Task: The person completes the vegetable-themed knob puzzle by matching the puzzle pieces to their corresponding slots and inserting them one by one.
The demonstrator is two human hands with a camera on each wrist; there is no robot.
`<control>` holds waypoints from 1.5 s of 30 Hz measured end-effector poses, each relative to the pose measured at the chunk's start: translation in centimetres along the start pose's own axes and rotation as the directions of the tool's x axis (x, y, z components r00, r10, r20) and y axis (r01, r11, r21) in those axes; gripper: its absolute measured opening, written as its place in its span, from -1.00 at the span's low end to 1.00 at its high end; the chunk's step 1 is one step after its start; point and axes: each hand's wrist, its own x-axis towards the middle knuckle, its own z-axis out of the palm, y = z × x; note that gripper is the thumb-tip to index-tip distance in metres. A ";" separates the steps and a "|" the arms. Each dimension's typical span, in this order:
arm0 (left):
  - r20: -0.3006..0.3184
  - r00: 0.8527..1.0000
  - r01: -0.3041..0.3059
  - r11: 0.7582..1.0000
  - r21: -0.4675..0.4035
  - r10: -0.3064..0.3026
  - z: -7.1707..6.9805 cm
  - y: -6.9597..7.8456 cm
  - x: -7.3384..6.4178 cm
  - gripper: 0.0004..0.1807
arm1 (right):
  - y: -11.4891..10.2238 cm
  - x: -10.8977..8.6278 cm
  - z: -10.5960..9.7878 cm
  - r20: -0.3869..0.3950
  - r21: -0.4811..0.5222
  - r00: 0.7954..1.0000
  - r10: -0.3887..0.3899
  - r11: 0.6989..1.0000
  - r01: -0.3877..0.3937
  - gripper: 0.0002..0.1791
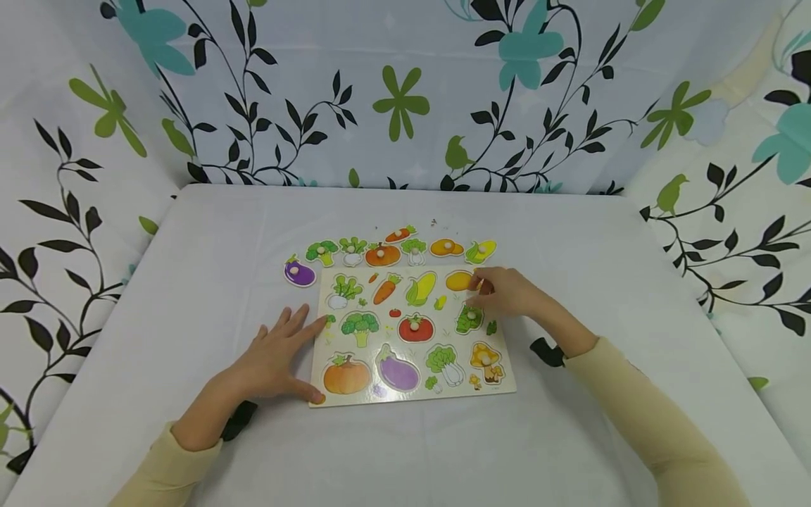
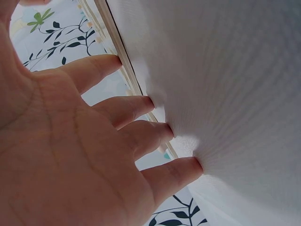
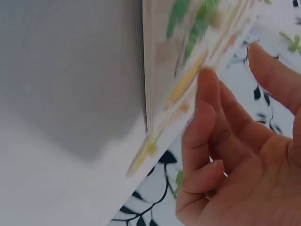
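A wooden vegetable puzzle board (image 1: pixel 380 338) lies on the white table, with printed pictures on its face. My left hand (image 1: pixel 272 359) rests at its left edge with fingers spread; in the left wrist view the fingertips (image 2: pixel 186 167) touch the board's side and the cloth. Over the upper right corner hovers my right hand (image 1: pixel 507 292), beside the yellow potato picture (image 1: pixel 457 282) and just above a green vegetable piece (image 1: pixel 470 320). In the right wrist view its thumb stands apart from the bent fingers, nothing between them. A tomato piece (image 1: pixel 416 329) with a knob sits in the board.
Loose knobbed pieces line the board's far edge: an eggplant (image 1: pixel 300 272), a broccoli (image 1: pixel 322 251), a pumpkin (image 1: pixel 383 255), a carrot (image 1: pixel 400 234), a potato piece (image 1: pixel 446 248), a corn (image 1: pixel 480 251) and others. A leaf-patterned curtain (image 1: pixel 405 155) hangs behind the table.
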 end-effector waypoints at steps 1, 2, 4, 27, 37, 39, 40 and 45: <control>0.001 1.000 0.000 1.000 -0.002 0.000 0.0 0.0 0.0 0.31 | 0.2 0.4 -0.6 -0.033 0.014 0.999 0.014 1.000 -0.014 -0.66; 0.002 1.000 0.001 1.000 -0.003 -0.001 0.0 0.1 0.0 0.31 | 0.6 0.8 -1.2 -0.071 0.028 0.997 0.028 0.999 -0.026 -0.64; 0.002 1.000 0.000 1.000 -0.007 0.000 -0.1 0.2 -0.1 0.31 | 1.3 1.8 -2.3 -0.144 0.075 0.987 0.071 0.995 -0.060 -0.62; -0.007 1.000 0.005 1.000 -0.020 -0.005 0.2 0.4 -0.3 0.31 | 3.8 8.0 -3.0 -0.137 0.090 0.951 0.279 0.959 -0.268 -0.77; -0.010 1.000 -0.004 1.000 -0.017 0.004 0.1 0.2 -0.2 0.31 | 3.8 7.7 -3.4 -0.181 0.098 0.941 0.286 0.957 -0.272 -0.77; -0.011 1.000 -0.003 1.000 -0.016 0.003 0.1 0.2 -0.2 0.31 | 3.7 7.6 -3.6 -0.208 0.103 0.937 0.283 0.958 -0.266 -0.76; -0.011 1.000 -0.001 1.000 -0.017 0.001 0.1 0.2 -0.2 0.31 | 3.7 7.6 -3.7 -0.220 0.104 0.935 0.279 0.959 -0.262 -0.76; -0.014 1.000 -0.004 1.000 -0.021 0.004 0.1 0.2 -0.3 0.31 | 2.7 7.4 -3.8 -0.234 0.129 0.935 0.265 0.962 -0.241 -0.77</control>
